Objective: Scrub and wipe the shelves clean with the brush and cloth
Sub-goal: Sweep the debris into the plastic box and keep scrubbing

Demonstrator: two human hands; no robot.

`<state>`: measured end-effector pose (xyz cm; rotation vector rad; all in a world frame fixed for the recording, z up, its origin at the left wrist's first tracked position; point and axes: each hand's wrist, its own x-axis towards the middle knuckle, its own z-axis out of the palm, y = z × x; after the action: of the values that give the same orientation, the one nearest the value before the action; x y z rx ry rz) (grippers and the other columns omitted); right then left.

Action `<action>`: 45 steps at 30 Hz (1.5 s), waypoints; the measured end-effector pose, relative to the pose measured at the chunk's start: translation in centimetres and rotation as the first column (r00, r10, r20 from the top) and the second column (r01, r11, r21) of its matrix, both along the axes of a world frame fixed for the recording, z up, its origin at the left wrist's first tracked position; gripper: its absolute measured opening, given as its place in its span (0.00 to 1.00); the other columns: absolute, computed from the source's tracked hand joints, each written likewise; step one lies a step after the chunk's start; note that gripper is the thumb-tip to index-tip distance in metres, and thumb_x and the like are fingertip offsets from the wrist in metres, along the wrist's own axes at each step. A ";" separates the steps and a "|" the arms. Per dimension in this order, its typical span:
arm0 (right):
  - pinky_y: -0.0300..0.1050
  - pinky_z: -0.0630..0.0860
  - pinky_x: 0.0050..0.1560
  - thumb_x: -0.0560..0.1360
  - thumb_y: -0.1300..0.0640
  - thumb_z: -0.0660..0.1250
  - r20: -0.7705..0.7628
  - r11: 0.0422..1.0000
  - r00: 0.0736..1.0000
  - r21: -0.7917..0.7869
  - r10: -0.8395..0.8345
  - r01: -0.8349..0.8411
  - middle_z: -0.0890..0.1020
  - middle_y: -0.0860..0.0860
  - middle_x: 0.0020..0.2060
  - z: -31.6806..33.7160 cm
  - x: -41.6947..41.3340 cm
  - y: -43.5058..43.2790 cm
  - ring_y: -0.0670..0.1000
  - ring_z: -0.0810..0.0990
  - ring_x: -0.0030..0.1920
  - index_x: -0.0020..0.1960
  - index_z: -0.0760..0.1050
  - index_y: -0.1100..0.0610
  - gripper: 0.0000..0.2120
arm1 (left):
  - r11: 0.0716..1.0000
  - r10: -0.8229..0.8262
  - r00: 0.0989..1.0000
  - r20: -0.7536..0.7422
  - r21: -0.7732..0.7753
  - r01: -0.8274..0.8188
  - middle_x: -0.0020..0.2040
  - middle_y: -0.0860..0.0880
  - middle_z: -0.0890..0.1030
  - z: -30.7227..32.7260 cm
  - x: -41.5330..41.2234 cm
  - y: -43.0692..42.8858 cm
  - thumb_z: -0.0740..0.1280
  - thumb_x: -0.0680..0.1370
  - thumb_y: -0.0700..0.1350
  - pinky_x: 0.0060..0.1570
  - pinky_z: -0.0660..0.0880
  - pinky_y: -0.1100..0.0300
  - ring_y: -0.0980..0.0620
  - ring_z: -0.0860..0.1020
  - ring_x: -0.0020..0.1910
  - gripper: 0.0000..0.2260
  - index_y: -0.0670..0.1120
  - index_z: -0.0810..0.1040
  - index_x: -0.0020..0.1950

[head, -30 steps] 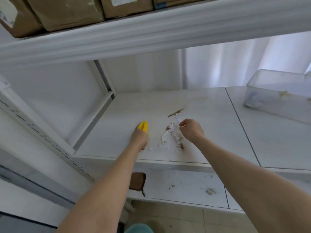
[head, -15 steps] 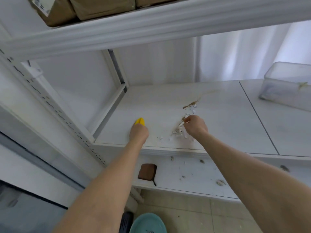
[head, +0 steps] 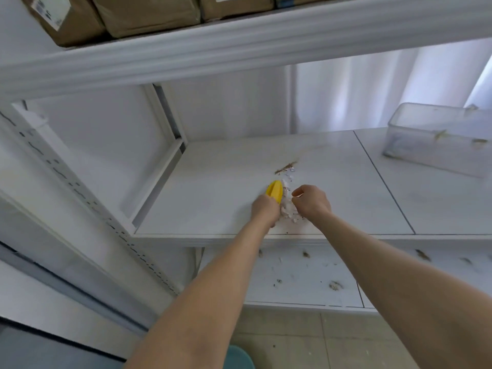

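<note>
The yellow brush sits low on the middle shelf, near its front edge, its head poking out forward from the left grip, which is closed round the handle end. The brush's right side touches a heap of white crumbs on the shelf board. Just across that heap the right grip rests with its fingers curled in tight; from here I cannot tell whether it holds anything, and no cloth shows plainly. A short brown streak marks the board just behind the crumbs.

Well off to the right, on the next panel of the same shelf, stands a clear plastic box with a few brownish smears on it. Below, the lower shelf carries scattered brown bits and pale flecks. At the left a white slotted upright runs down the frame. Overhead, the top shelf bears a row of cardboard boxes. A teal round object peeks in on the tiled floor between the person's forearms.
</note>
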<state>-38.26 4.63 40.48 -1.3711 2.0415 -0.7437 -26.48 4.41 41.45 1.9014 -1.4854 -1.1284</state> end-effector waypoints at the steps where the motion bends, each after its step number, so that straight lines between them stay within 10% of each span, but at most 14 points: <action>1: 0.43 0.75 0.48 0.76 0.59 0.61 -0.001 1.000 1.000 -0.005 -0.003 0.003 0.81 0.52 0.54 0.2 -0.3 0.1 0.55 0.81 0.50 0.61 0.77 0.51 0.15 | 0.996 0.046 0.998 0.047 -0.082 -0.042 0.58 0.39 0.78 0.0 0.9 -0.5 0.52 0.82 0.46 0.40 0.79 0.59 0.41 0.81 0.45 0.19 0.40 0.70 0.68; 4: 0.42 0.73 0.44 0.77 0.60 0.60 0.002 1.000 1.000 -0.017 -0.011 0.011 0.80 0.51 0.56 0.3 -1.0 0.3 0.53 0.80 0.49 0.62 0.76 0.52 0.16 | 0.978 0.186 0.982 -0.031 -0.095 -0.188 0.68 0.43 0.73 -1.0 3.8 -1.6 0.54 0.82 0.48 0.56 0.77 0.49 0.40 0.77 0.60 0.20 0.47 0.64 0.74; 8: 0.42 0.72 0.45 0.77 0.60 0.60 -0.005 1.000 1.000 0.001 -0.029 0.029 0.80 0.51 0.58 -0.3 -1.4 0.7 0.53 0.79 0.49 0.63 0.76 0.53 0.16 | 0.970 0.233 0.952 -0.198 0.120 -0.212 0.67 0.43 0.74 -1.6 2.4 -0.5 0.53 0.82 0.48 0.48 0.79 0.50 0.40 0.75 0.62 0.18 0.50 0.66 0.72; 12: 0.43 0.75 0.45 0.75 0.60 0.61 0.021 0.999 0.999 -0.003 -0.032 0.032 0.82 0.53 0.50 -0.1 -0.7 0.8 0.55 0.81 0.47 0.50 0.79 0.51 0.10 | 0.968 0.149 0.929 -0.339 0.240 -0.067 0.34 0.45 0.72 -0.2 -0.8 0.3 0.51 0.82 0.42 0.22 0.65 0.73 0.51 0.69 0.26 0.11 0.43 0.70 0.47; 14: 0.44 0.74 0.41 0.74 0.58 0.62 0.056 0.999 0.998 -0.037 -0.022 0.024 0.82 0.52 0.43 0.5 -0.3 0.6 0.55 0.80 0.43 0.41 0.77 0.51 0.07 | 0.985 0.095 0.932 -0.350 0.170 -0.037 0.31 0.45 0.70 0.5 -1.3 0.1 0.50 0.80 0.38 0.20 0.58 0.69 0.51 0.64 0.24 0.11 0.40 0.70 0.42; 20: 0.54 0.80 0.50 0.75 0.39 0.65 0.359 0.998 0.933 0.041 0.029 -0.047 0.79 0.57 0.37 2.5 0.7 -0.3 0.57 0.80 0.41 0.39 0.75 0.60 0.23 | 0.973 -0.028 0.742 -0.670 0.152 0.174 0.43 0.42 0.78 3.1 -2.1 0.9 0.47 0.80 0.34 0.32 0.78 0.57 0.47 0.78 0.37 0.16 0.37 0.70 0.62; 26: 0.54 0.79 0.50 0.76 0.57 0.63 0.247 0.997 0.967 0.034 0.058 -0.069 0.77 0.58 0.42 3.8 -0.7 -0.5 0.56 0.77 0.43 0.43 0.70 0.59 0.05 | 0.939 -0.279 0.908 -0.313 0.111 0.327 0.39 0.43 0.82 4.0 -1.0 0.3 0.57 0.77 0.36 0.35 0.80 0.59 0.47 0.83 0.38 0.09 0.38 0.77 0.49; 32: 0.46 0.74 0.38 0.75 0.44 0.68 -0.007 0.977 0.977 0.042 0.211 -0.210 0.77 0.51 0.37 3.1 -2.7 -0.7 0.50 0.74 0.36 0.49 0.74 0.56 0.16 | 0.957 0.032 0.985 -0.171 -0.280 -0.079 0.30 0.49 0.79 3.6 1.3 -2.0 0.57 0.77 0.40 0.24 0.69 0.65 0.54 0.73 0.25 0.14 0.46 0.78 0.36; 39: 0.48 0.72 0.57 0.64 0.39 0.76 -0.240 0.725 0.704 0.423 0.668 -0.544 0.76 0.51 0.61 1.0 -0.7 -1.3 0.53 0.74 0.55 0.67 0.72 0.55 0.37 | 0.961 0.035 0.997 -0.072 -0.270 -0.053 0.34 0.50 0.79 1.2 1.3 -2.9 0.55 0.79 0.41 0.29 0.71 0.63 0.55 0.74 0.30 0.13 0.47 0.78 0.41; 45: 0.47 0.73 0.50 0.64 0.35 0.74 -0.440 0.797 0.667 0.396 0.601 -0.457 0.78 0.49 0.56 1.1 -1.5 -3.5 0.53 0.75 0.51 0.66 0.71 0.48 0.35 | 0.964 0.033 0.999 -0.030 -0.264 -0.040 0.33 0.51 0.79 0.4 0.3 -4.0 0.55 0.80 0.41 0.29 0.72 0.63 0.55 0.75 0.30 0.15 0.50 0.76 0.38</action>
<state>-39.71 1.13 41.54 -2.0547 1.8466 0.2083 -26.15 0.41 41.89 1.7177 -1.4983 -0.8839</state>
